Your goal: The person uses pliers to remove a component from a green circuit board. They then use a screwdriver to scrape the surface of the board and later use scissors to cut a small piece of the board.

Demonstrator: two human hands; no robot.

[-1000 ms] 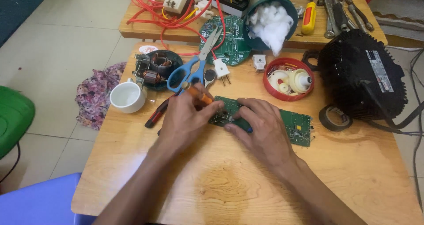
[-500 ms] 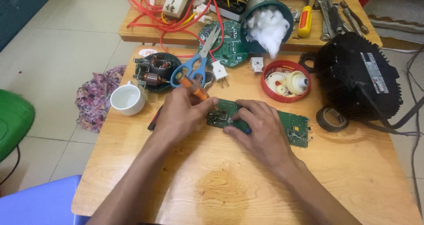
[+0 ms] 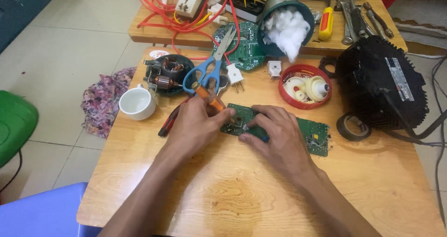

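Left hand (image 3: pixel 195 125) clamps a screwdriver (image 3: pixel 210 100) over the board (image 3: pixel 313 133); right hand (image 3: pixel 274 137) presses the board (bare tabletop (image 3: pixel 242 195) nearer the body).

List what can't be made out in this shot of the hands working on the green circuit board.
Head view only:
- Screwdriver tip: hidden under the left hand.
- Middle of the circuit board: covered by the right hand.
- Parts on the board: too small to tell apart.
- Red-handled pliers: jaws behind the left hand.
- Black finned housing: its cable runs off the right edge.
- Blue stool: cut off at the bottom-left corner.
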